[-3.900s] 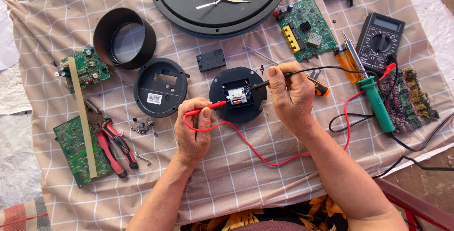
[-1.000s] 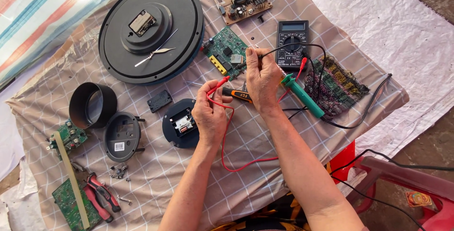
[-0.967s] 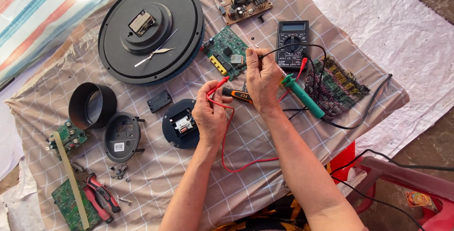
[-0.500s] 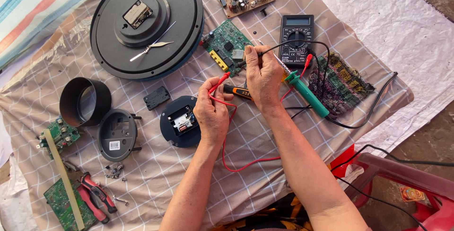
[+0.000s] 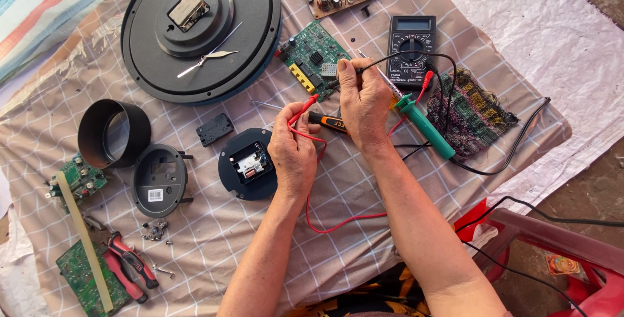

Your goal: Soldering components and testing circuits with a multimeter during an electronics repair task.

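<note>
Fingers of left hand (image 5: 296, 151) pinched shut on red probe (image 5: 304, 109), tip raised toward green circuit board (image 5: 313, 57). Right hand (image 5: 363, 99) fingers closed around black probe (image 5: 354, 70), tip at the board's near edge. Multimeter (image 5: 411, 50) just right; round black clock module (image 5: 248, 163) beside left hand on checked cloth (image 5: 214, 226).

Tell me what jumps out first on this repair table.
The big black round clock back dominates the upper left of the checked cloth. At centre, the left hand holds a red probe and the right hand a black probe, both wired to the multimeter just behind.
</note>
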